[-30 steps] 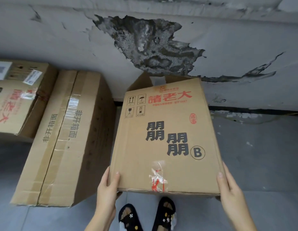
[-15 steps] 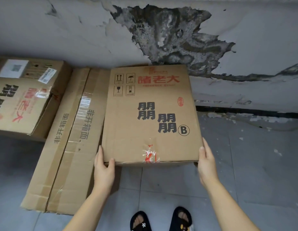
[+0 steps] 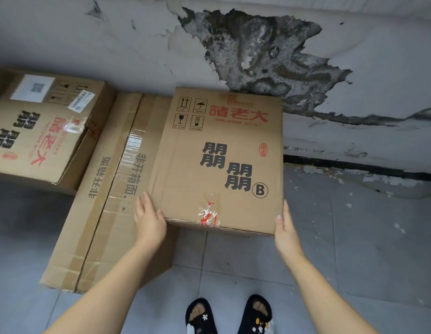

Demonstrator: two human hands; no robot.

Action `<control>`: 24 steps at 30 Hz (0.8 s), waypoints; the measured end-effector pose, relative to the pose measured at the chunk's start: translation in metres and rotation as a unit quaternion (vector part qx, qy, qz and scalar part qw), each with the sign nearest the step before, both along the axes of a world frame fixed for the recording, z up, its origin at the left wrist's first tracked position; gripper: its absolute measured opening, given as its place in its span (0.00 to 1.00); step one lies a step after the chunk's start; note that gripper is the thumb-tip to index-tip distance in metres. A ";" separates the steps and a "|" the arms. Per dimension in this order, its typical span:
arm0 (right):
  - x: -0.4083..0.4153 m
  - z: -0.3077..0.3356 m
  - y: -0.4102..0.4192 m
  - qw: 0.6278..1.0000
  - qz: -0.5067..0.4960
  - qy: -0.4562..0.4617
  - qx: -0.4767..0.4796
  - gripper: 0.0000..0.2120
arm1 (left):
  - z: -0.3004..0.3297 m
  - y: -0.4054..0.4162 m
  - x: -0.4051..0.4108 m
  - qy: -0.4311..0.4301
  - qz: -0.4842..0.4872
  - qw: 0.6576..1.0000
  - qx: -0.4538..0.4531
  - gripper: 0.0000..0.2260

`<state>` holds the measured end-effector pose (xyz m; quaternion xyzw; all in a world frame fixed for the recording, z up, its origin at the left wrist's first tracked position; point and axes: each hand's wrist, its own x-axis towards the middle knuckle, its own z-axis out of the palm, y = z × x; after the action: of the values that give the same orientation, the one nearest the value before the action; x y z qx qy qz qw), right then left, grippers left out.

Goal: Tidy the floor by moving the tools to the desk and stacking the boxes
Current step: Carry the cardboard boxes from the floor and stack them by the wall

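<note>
A cardboard box marked "B" (image 3: pixel 217 165), with red and black print and a strip of torn tape at its near edge, is held between my two hands. My left hand (image 3: pixel 149 220) presses its near left corner with straight fingers along the side. My right hand (image 3: pixel 285 227) lies flat against its near right side. The box's left part sits over the right edge of a long taped box (image 3: pixel 108 201) lying on the floor; whether they touch I cannot tell. A third printed box (image 3: pixel 41 136) sits at the far left.
A peeling, mould-stained wall (image 3: pixel 257 56) rises right behind the boxes. Grey floor tiles (image 3: pixel 354 237) stretch to the right of the held box. My feet in black sandals (image 3: pixel 201 317) stand just below it.
The "B" box has moved left and away from me, from beside the long box to partly over it. Both hands went with it, arms stretched further out.
</note>
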<state>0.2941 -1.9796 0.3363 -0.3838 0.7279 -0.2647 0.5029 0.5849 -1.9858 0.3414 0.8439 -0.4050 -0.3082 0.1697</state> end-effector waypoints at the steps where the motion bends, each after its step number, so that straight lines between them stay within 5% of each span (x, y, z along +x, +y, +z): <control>1: -0.003 0.005 -0.002 1.000 0.014 0.012 0.013 0.24 | 0.008 -0.001 0.000 -0.004 -0.004 1.000 0.008 0.27; 6: -0.002 0.074 -0.005 0.994 0.084 0.061 0.018 0.28 | 0.074 0.009 -0.008 0.052 -0.029 0.998 -0.019 0.27; 15: -0.009 0.285 0.072 0.967 0.241 0.001 -0.077 0.26 | 0.284 0.092 -0.039 0.179 -0.156 0.969 -0.059 0.22; 24: -0.048 0.390 0.201 0.966 0.220 -0.055 -0.122 0.24 | 0.400 0.211 -0.064 0.214 -0.249 0.937 -0.119 0.21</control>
<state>0.2457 -1.7788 0.7266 -0.5778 0.5586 -0.2555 0.5374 0.5207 -1.7750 0.7418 0.6040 -0.5897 -0.4634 0.2698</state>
